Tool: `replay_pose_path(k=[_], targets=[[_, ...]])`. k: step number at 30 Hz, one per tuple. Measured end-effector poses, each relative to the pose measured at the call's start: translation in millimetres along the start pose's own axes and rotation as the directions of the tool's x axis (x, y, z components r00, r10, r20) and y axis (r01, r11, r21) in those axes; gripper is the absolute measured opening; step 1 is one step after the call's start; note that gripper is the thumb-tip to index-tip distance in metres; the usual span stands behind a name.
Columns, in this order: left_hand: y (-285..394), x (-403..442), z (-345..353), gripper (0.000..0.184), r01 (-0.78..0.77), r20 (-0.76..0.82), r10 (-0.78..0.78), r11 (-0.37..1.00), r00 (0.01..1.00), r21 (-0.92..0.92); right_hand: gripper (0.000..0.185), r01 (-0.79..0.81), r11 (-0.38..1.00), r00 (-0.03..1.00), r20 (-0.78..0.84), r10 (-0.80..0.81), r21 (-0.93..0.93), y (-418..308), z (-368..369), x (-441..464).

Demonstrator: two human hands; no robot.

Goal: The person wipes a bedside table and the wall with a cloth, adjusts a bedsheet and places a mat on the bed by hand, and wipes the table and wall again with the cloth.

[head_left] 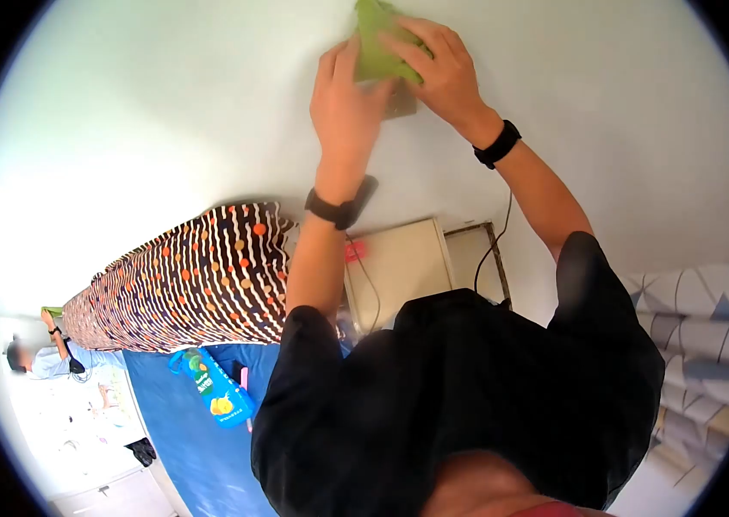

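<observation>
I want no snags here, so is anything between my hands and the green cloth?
Nothing visible. Your right hand lies directly on the cloth, and your left hand is at its edge. The brownish thing just below isn't in the way.

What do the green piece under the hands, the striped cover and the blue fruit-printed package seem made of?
Green piece: probably soft cloth, matte, given its limp, uneven edge; blur hides any weave.
Striped cover: likely thin printed fabric, with little shine, as its end gathers into folds.
Blue package: perhaps plastic, given its smooth printed face; rigid or film, I can't tell.
</observation>
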State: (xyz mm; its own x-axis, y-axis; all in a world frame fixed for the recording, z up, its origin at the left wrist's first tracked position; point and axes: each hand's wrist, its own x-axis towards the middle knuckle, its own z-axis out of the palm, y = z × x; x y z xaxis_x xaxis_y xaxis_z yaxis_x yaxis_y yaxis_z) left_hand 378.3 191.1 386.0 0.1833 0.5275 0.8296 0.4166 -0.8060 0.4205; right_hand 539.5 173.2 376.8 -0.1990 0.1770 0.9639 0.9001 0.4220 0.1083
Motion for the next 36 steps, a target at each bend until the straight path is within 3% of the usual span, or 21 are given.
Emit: replay_pose_path(k=[4,11,14,17,20,26,29,36], targets=[[1,4,25,0.047,0.046,-0.106,-0.032,0.990,0.994,0.135,0.056,-0.068,0.998,0.996,-0.053,0.068,0.015,16,18,-8],[2,18,33,0.043,-0.001,-0.123,0.014,0.994,0.992,0.111,0.056,-0.051,0.998,0.998,-0.031,0.052,0.033,29,12,-2],[20,38,45,0.042,-0.099,-0.129,0.112,0.990,0.985,0.103,0.052,-0.079,0.997,0.987,-0.143,0.079,0.011,43,-3,10],[45,55,61,0.045,-0.129,-0.100,0.133,0.991,0.986,0.048,0.050,-0.084,0.994,0.976,-0.207,0.068,-0.069,66,-25,16],[57,53,86,0.047,-0.240,-0.073,0.241,0.971,0.968,0.019,0.048,-0.183,0.980,0.959,-0.233,0.161,-0.075,84,-39,-6],[44,-12,125,0.046,-0.156,0.229,0.157,0.988,0.961,-0.023,0.051,-0.412,0.910,0.909,-0.084,0.408,-0.044,75,-43,-110],[21,-44,126,0.048,-0.102,0.305,0.100,0.995,0.947,-0.009,0.050,-0.495,0.868,0.867,-0.034,0.497,0.047,57,-27,-143],[17,-11,73,0.051,-0.119,0.212,0.102,0.991,0.972,0.069,0.045,-0.407,0.911,0.911,-0.038,0.410,0.072,36,-14,-77]])
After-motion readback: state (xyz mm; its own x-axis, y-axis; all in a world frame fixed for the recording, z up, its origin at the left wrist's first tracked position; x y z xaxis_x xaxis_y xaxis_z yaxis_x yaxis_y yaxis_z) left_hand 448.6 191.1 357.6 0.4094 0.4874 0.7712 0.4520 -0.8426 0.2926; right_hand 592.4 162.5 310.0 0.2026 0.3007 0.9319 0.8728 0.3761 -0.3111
